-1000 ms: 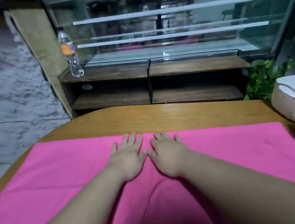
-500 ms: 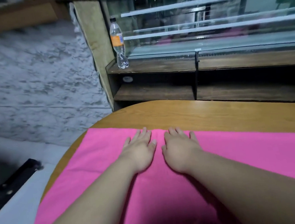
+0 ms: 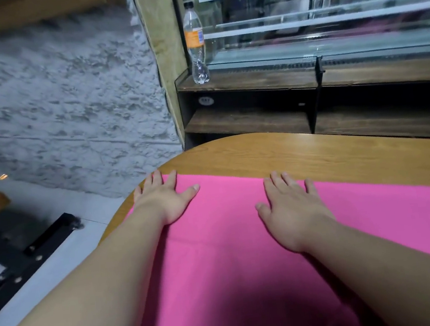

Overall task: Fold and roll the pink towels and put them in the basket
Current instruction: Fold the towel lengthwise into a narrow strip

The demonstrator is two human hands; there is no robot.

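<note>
Both palms are down flat on the pink towel (image 3: 231,246), which lies spread across the wooden worktop (image 3: 301,150). The left hand (image 3: 165,199) presses the towel's far left corner, fingers straight and spread, fingertips reaching over the hem onto bare wood. The right hand (image 3: 293,209) lies open too, fingers straight, near the far hem and well apart from the left. Beyond the worktop, a clear bottle (image 3: 194,41) stands upright on a dark wooden shelf (image 3: 252,79).
</note>
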